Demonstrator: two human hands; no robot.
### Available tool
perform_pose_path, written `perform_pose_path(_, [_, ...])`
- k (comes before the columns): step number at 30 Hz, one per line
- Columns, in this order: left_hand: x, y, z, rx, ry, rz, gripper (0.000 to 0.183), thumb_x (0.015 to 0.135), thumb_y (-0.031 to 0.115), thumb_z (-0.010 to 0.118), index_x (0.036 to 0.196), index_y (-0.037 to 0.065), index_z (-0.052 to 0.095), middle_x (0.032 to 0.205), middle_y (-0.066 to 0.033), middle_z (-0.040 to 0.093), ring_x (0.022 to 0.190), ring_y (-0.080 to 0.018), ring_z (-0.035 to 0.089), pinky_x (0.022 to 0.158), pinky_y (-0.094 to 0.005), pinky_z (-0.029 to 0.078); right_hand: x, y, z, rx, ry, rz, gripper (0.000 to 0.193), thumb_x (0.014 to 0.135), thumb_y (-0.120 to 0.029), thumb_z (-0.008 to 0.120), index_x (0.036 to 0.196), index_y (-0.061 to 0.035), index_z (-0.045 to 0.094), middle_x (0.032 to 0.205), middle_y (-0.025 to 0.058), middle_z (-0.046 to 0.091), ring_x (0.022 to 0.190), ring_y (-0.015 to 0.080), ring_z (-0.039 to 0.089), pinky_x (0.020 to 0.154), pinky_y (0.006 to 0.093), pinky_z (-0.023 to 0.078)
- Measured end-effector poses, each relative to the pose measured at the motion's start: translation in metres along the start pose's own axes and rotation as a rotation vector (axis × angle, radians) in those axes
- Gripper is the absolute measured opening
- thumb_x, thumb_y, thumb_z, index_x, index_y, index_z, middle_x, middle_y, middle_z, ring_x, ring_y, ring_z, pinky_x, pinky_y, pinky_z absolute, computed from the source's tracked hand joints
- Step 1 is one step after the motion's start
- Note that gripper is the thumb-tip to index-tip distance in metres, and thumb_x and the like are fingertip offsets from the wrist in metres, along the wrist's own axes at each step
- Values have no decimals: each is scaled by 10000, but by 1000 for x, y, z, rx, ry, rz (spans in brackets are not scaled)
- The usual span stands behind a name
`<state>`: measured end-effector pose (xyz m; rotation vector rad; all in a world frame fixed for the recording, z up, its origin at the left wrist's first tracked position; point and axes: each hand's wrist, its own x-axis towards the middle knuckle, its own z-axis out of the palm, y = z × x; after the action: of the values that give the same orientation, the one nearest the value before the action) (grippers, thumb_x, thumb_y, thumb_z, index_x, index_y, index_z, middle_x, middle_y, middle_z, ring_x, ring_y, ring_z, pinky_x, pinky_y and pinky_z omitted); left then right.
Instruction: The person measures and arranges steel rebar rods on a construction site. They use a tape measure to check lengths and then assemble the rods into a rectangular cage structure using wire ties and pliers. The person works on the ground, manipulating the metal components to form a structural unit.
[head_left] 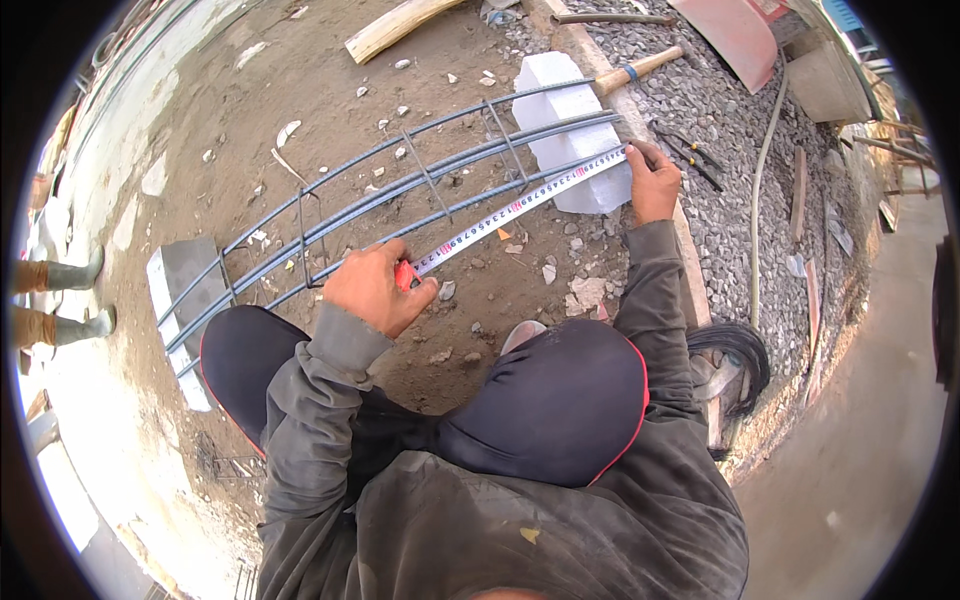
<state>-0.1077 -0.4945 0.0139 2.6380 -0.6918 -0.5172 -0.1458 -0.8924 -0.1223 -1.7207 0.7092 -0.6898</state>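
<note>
My left hand (372,288) is wrapped round the red case of a tape measure (405,275). Its white blade (520,208) is drawn out along the near side of a rebar cage (340,217). At the blade's far end, my right hand (654,182) pinches the tip beside the bar ends. The cage is made of several long steel bars with square stirrups (418,168) spaced along them. A white block (562,135) lies under its right end, and another pale block (172,300) under its left end.
A wooden-handled tool (645,70) and black-handled pliers (690,155) lie to the right by the gravel (725,230). A coil of black tie wire (735,365) is near my right elbow. A timber piece (400,28) lies beyond the cage. Another person's boots (80,300) stand at left.
</note>
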Motion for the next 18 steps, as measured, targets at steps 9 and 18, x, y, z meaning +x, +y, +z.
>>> perform_pose_path(9, [5, -2, 4, 110, 170, -48, 318, 793, 320, 650, 966, 59, 709, 843, -172, 690, 823, -378, 661, 736, -450, 535, -27, -51, 17, -533, 220, -454, 204, 866, -157, 745, 1015, -19, 735, 883, 92, 713, 776, 164, 651, 730, 286, 517])
perform_pose_path(18, [8, -1, 7, 147, 150, -57, 322, 801, 332, 637, 969, 72, 726, 884, -158, 704, 876, -366, 655, 765, -445, 540, -44, -143, 95, -820, -548, -288, 304, 815, -338, 750, 850, -36, 755, 760, 152, 715, 755, 324, 698, 673, 428, 534])
